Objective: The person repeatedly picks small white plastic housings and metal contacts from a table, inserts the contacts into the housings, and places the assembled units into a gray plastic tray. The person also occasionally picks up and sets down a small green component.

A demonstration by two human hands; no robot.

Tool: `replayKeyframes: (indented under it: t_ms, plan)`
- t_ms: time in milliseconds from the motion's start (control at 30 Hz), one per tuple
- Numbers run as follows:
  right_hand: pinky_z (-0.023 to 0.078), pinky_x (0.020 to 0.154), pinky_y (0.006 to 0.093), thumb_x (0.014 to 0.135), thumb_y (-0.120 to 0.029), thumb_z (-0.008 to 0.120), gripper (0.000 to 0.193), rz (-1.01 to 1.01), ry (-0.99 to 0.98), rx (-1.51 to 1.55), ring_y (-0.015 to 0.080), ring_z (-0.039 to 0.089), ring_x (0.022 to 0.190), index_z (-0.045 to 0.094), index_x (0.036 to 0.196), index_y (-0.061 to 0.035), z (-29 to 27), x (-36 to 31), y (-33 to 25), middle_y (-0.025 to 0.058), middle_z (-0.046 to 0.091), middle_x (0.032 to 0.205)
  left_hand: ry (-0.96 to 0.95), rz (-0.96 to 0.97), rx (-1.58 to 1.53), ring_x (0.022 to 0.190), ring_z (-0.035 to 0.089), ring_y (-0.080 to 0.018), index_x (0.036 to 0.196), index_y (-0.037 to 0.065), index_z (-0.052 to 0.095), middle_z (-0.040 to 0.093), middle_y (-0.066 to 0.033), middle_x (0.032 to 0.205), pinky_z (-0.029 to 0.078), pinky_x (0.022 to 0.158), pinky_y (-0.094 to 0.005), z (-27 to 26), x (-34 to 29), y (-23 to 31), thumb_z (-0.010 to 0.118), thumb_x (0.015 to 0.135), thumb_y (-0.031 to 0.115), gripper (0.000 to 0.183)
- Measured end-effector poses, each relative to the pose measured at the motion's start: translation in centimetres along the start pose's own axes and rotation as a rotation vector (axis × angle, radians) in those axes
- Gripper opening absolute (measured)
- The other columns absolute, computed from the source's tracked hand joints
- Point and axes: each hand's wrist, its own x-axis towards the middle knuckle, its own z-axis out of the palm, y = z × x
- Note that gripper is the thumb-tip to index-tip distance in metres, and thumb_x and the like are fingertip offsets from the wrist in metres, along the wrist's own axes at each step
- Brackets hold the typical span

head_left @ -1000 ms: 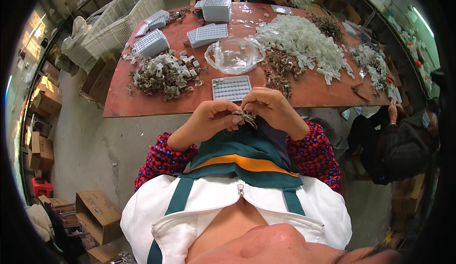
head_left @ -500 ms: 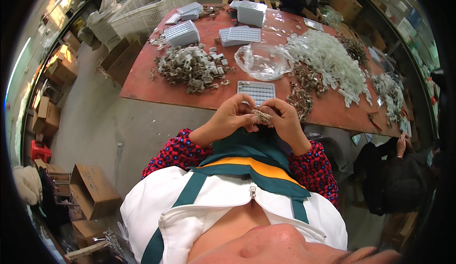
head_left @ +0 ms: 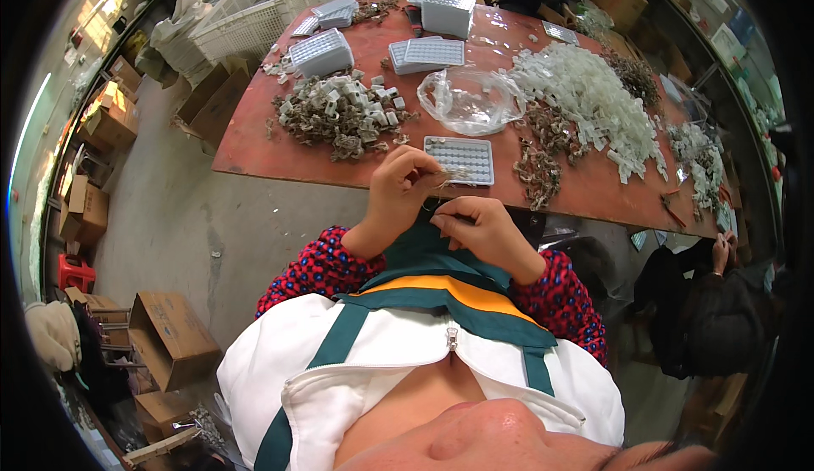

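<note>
My left hand (head_left: 402,189) is closed in a pinch on a bundle of thin pale-brown strands (head_left: 444,184), just off the table's near edge. A loop of strand hangs from it toward my right hand (head_left: 490,235). The right hand is lower and closer to my body, fingers pressed together; what they pinch is too small to make out. Right behind the bundle, a white tray (head_left: 479,162) with rows of small cells lies at the table edge. To the left of it is a heap of brown tangled bundles with white block ends (head_left: 339,117).
On the red table (head_left: 254,144) are stacked white trays (head_left: 448,15), a clear plastic bag (head_left: 471,106), a large heap of translucent white pieces (head_left: 585,102), brown tangles (head_left: 539,174) and red-handled pliers (head_left: 674,208). Another person's hands (head_left: 722,250) show at the right.
My hands have moved apart: the left rose slightly with the bundle, the right dropped lower. The bundle, bunched between both hands before, now has strands loosely drawn out.
</note>
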Motion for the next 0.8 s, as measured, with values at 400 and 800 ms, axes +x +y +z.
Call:
replayKeyframes:
  t_ms: [400, 800]
  plan:
    - [0.056, 0.073, 0.0252, 0.099, -0.017, 0.064, 0.018, 0.123, -0.076, 0.337, 0.0104, 0.065, 0.079, 0.067, 0.105, -0.0011, -0.8, 0.9, -0.3, 0.0049, 0.068, 0.094, -0.035, -0.336, -0.364, 0.085, 0.062, -0.0105, 0.095, 0.0, 0.063, 0.061, -0.0035, 0.095, 0.051, 0.071, -0.0231, -0.1, -0.6, 1.4, 0.069, 0.086, -0.006, 0.013]
    - [0.055, 0.087, 0.0299, 0.101, -0.02, 0.06, 0.047, 0.238, -0.264, 0.593, 0.0197, 0.067, 0.104, 0.047, 0.14, 0.0014, -0.8, 1.7, 1.3, 0.0172, 0.066, 0.121, 0.403, 0.126, 0.045, 0.076, 0.061, -0.0078, 0.101, 0.006, 0.064, 0.065, -0.0017, 0.093, 0.05, 0.062, -0.0231, -8.5, 3.0, -2.1, 0.072, 0.09, 0.007, 0.014]
